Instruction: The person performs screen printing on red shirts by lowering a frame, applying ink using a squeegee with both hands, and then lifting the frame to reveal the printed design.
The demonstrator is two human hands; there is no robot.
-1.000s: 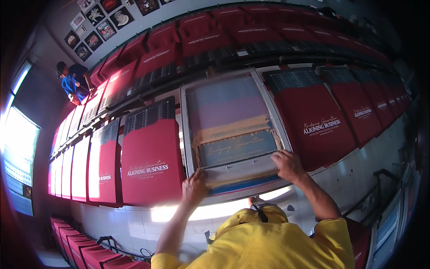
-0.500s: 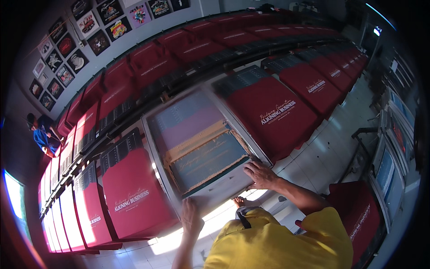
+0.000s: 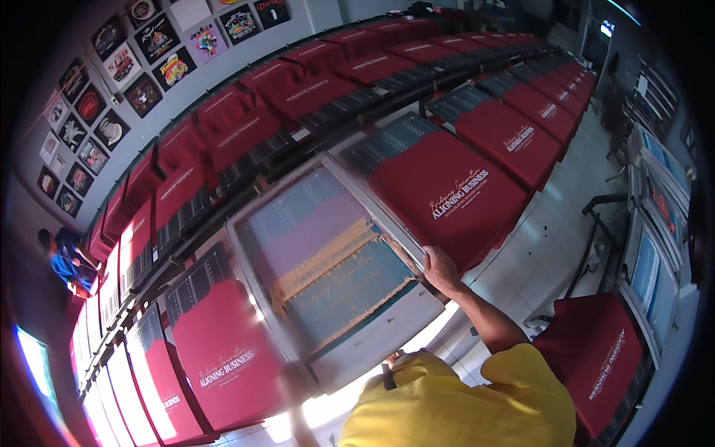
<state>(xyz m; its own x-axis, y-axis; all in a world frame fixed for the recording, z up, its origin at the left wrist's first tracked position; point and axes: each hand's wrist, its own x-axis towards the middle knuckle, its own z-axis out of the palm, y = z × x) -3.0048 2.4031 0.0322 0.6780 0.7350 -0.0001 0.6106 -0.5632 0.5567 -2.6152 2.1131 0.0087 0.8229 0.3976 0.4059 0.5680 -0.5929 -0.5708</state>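
A screen-printing frame (image 3: 383,322) with a pale rim lies tilted across the row of printing boards in front of me. Its mesh (image 3: 298,216) shows violet and blue-grey areas, with tan tape strips and smeared tan edges round a lettered panel. My right hand (image 3: 442,270) has its fingers closed round the frame's right side, near the lower corner. By the lower left corner my left hand (image 3: 294,381) is smeared by motion, so its fingers and any contact are unclear. Dark red shirts with white lettering lie on either side, one at the left (image 3: 223,350) and one at the right (image 3: 454,179).
More red shirts (image 3: 313,93) lie on long rows of boards behind. A person in blue (image 3: 71,261) stands at the far left. Several frames (image 3: 648,268) lean at the right, near another red shirt (image 3: 592,357). Printed samples (image 3: 141,97) cover the wall.
My right hand has moved from the frame's near edge up to its right side. My left hand has shifted down and left. The view has turned slightly.
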